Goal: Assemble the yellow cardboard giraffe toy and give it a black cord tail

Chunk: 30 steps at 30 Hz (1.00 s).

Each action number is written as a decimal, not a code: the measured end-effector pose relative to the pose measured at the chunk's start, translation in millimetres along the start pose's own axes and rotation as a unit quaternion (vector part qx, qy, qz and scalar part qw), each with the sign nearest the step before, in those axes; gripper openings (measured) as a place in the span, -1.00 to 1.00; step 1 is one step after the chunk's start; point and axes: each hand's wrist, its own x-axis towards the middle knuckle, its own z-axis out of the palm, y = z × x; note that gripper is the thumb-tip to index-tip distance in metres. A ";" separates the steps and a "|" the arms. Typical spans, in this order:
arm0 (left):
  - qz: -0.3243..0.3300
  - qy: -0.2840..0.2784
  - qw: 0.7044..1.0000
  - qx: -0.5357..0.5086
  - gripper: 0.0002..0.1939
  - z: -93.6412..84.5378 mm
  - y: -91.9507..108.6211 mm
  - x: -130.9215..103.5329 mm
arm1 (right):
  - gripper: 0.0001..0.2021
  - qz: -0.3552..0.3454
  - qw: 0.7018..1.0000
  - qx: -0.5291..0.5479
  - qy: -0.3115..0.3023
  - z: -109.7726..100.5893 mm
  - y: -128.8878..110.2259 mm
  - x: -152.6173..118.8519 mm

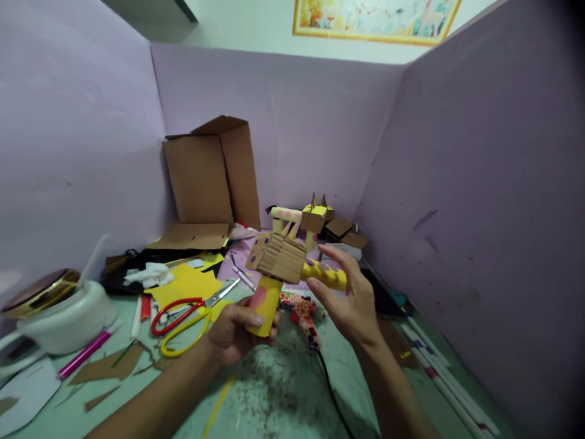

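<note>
My left hand point(240, 332) is closed around a yellow paper tube point(269, 299) with a pink spot. At the tube's top sits a small cardboard box shape point(282, 259) with ridged, corrugated sides and dark dots at its left end, and together they look like a cardboard animal model. A second yellow piece point(326, 274) with dark markings sticks out to the right from the box shape. My right hand point(350, 296) is open around this piece, thumb and forefinger spread apart; any contact is unclear. Beneath the model lies a flower-patterned glue gun point(304, 317) with a black cord.
Red-and-yellow-handled scissors point(201, 311), yellow paper point(185, 283) and cardboard scraps point(109, 364) lie at the left, by a white pot point(68, 320). Behind stand a similar yellow model point(313, 219) and an opened cardboard box point(203, 180). White sticks point(441, 378) lie right. Lilac walls enclose three sides.
</note>
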 end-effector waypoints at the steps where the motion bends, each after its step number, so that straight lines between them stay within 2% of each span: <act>1: -0.004 0.003 1.000 -0.002 -0.63 1.0 0.7 -0.6 | -0.57 -0.022 1.000 -0.012 -0.008 1.7 -1.8 -0.5; 5: 0.001 0.008 1.000 0.001 -0.63 1.9 1.6 -2.2 | -0.61 -0.068 0.997 -0.033 0.001 7.1 -4.5 -4.5; 10: 0.067 -0.011 0.997 0.027 -0.66 -0.8 -0.4 -1.5 | -0.70 -0.004 0.997 0.012 0.075 6.4 4.2 -7.0; 12: 0.085 -0.018 0.995 0.038 -0.64 -1.0 -1.0 -1.4 | -0.63 -0.002 0.998 0.019 0.063 5.3 4.4 -4.7; 15: 0.102 -0.020 0.993 0.053 -0.63 0.8 -1.3 -1.7 | -0.48 -0.081 0.997 -0.007 0.000 6.2 -5.2 0.4; 17: 0.106 -0.023 0.992 0.060 -0.64 3.1 -1.2 -2.1 | -0.54 -0.130 0.991 -0.021 0.006 9.5 -15.5 1.5; 18: 0.110 -0.019 0.992 0.062 -0.64 4.3 -1.2 -2.2 | -0.62 -0.123 0.992 -0.018 0.033 11.9 -20.6 0.6; 19: 0.117 -0.010 0.991 0.061 -0.63 5.5 -1.1 -2.3 | -0.72 -0.086 0.994 -0.006 0.064 14.8 -25.3 -1.5; 21: 0.135 0.017 0.989 0.054 -0.61 7.4 -0.4 -2.5 | -0.80 0.044 0.995 0.037 0.082 21.6 -32.5 -8.7; 23: 0.156 0.028 0.986 0.049 -0.57 8.5 1.4 -3.1 | -0.65 0.167 0.983 0.080 0.001 30.0 -36.8 -18.2; 24: 0.163 0.029 0.985 0.050 -0.56 8.8 2.7 -3.7 | -0.53 0.197 0.974 0.098 -0.058 34.8 -38.1 -23.2; 26: 0.179 0.028 0.981 0.068 -0.55 8.9 5.5 -5.1 | -0.28 0.195 0.960 0.131 -0.153 45.3 -39.8 -32.0; 27: 0.187 0.028 0.978 0.084 -0.56 8.8 6.7 -5.9 | -0.20 0.179 0.956 0.146 -0.179 50.6 -40.3 -35.5; 30: 0.203 0.028 0.970 0.130 -0.61 7.9 7.0 -8.7 | -0.16 0.141 0.956 0.179 -0.186 64.3 -41.7 -41.4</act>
